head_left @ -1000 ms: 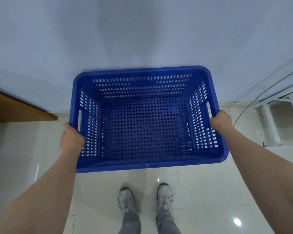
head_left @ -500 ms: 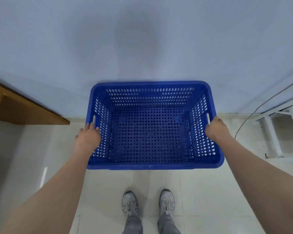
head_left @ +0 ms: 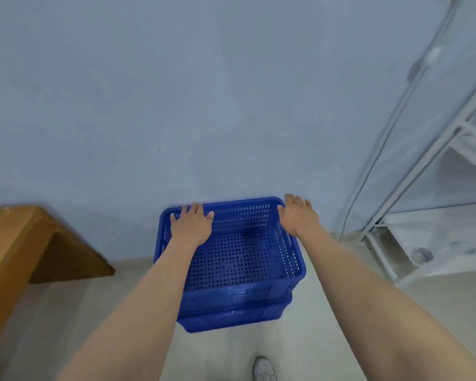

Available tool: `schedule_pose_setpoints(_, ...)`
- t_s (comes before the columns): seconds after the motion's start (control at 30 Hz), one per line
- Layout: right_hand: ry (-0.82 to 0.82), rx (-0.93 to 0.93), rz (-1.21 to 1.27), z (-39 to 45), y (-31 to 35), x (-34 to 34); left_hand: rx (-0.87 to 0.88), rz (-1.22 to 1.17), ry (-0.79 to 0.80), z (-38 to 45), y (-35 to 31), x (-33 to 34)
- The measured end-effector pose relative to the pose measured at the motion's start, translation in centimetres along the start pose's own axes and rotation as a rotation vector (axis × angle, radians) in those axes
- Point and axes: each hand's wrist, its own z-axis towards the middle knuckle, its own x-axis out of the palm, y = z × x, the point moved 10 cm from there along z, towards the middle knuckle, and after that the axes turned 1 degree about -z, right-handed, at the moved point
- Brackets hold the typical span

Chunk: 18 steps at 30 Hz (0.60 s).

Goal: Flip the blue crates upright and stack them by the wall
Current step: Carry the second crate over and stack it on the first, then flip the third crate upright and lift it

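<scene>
Pale blue wall (head_left: pixel 204 105) ahead, light tiled floor (head_left: pixel 66 312) below. Top blue crate (head_left: pixel 245 259) sits upright, nested in a lower crate (head_left: pixel 231 321), both against the wall. Left hand (head_left: pixel 191 226) and right hand (head_left: pixel 297 215) flat, fingers spread, at the far corners; holding nothing. Wooden table (head_left: pixel 17 243) left, white rack (head_left: pixel 423 229) right.

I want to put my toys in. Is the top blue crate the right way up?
Yes, upright. The top blue crate shows its open mouth and holed floor, nothing inside, and sits on another blue crate.
</scene>
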Motion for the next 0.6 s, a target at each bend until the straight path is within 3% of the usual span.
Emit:
schedule_pose_setpoints(0.27, -0.196, 0.273, -0.035, -20.8, -7.6, -9.8, 0.387, 0.166, -0.059, -12.8, -13.6, -4.3)
schedule_pose_setpoints(0.6, -0.193, 0.824, -0.020, -59.2, -26.5, -9.8, 0.923, 0.216, 0.013, -41.3, -37.2, 4.9)
